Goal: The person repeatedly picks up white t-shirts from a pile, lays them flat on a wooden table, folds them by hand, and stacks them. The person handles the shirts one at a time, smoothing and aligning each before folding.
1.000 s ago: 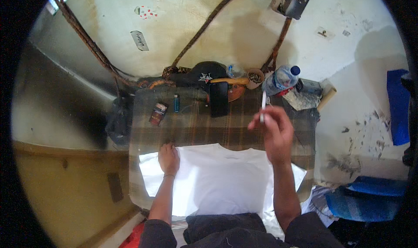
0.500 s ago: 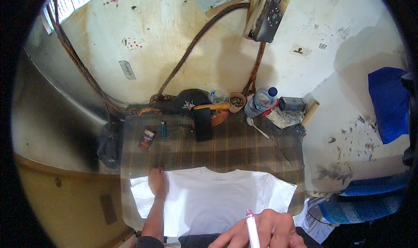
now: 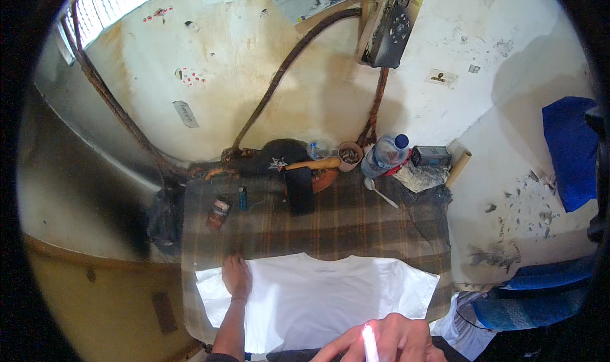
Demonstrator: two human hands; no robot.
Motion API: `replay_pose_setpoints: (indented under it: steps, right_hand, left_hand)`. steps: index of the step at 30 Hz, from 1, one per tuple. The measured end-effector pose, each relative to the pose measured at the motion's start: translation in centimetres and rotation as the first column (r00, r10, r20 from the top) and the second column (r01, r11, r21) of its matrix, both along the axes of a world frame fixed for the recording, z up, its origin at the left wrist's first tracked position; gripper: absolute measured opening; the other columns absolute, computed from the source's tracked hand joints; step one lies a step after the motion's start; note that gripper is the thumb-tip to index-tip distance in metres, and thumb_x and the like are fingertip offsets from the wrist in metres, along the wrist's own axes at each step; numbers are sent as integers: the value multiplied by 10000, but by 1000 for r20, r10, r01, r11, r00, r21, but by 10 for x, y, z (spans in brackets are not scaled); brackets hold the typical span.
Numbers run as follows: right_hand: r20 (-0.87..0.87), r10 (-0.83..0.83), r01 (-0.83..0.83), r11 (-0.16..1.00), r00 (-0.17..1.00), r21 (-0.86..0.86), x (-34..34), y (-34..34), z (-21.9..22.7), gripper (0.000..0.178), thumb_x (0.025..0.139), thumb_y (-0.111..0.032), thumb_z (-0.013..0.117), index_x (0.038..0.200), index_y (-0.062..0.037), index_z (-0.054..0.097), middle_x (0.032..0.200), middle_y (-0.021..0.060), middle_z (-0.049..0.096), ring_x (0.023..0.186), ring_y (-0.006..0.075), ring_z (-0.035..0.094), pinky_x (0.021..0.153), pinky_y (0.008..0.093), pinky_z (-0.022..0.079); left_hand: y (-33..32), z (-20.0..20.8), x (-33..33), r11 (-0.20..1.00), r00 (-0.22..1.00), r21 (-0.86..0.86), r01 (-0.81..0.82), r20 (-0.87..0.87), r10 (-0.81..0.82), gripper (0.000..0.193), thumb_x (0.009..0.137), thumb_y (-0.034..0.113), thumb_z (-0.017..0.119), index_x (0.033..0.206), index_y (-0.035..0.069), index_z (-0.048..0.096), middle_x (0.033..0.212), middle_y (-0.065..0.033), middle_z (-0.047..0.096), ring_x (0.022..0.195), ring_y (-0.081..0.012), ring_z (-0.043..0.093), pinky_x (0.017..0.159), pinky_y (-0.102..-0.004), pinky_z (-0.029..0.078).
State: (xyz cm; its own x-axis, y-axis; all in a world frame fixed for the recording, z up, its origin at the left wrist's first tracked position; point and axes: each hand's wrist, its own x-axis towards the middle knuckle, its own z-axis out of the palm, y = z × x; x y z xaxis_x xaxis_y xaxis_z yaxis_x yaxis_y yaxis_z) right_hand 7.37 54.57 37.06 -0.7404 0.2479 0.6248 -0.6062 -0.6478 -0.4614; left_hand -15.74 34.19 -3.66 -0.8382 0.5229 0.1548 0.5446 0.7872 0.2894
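Note:
A white T-shirt lies spread on the plaid cloth of the table, its neckline away from me. My left hand rests flat on it where the left sleeve meets the body, fingers pointing away. Close to the camera at the lower edge, my right hand is bent, knuckles up. A white cigarette with a brightly glowing tip shows between its fingers; the lower end leaves the picture. The shirt's hem is partly hidden by my right hand and dark clothing.
Along the table's far edge are a dark cap, a black phone, a cup of butts, a water bottle and a spoon. A lighter and small pack lie at left. Blue cloth hangs at right.
The cigarette's tip has brightened to a strong glow. The view has shifted slightly, so the table appears lower and farther right. My left hand stays on the shirt.

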Motion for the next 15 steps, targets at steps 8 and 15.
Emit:
replay_pose_setpoints:
  steps: [8,15]
  right_hand:
    - [18,-52,53,996,998,-71,-9,9,-5,565,973,-437,720,1219,68,778,1135,356,767,1053,534,767,1013,679,528]
    - [35,-190,187,979,981,86,-24,65,-69,688,1048,-605,596,1446,-43,603,1230,277,721,1096,523,721,912,738,540]
  left_hand:
    - [-1,-4,-2,999,1000,49,21,-1,-21,219,1043,206,569,1112,32,682,1096,-193,652,1057,-414,634,918,-550,505]
    - [-3,-5,0,999,999,31,25,-47,-23,233,1050,227,563,1108,32,677,1084,-192,643,1080,-410,619,928,-548,500]
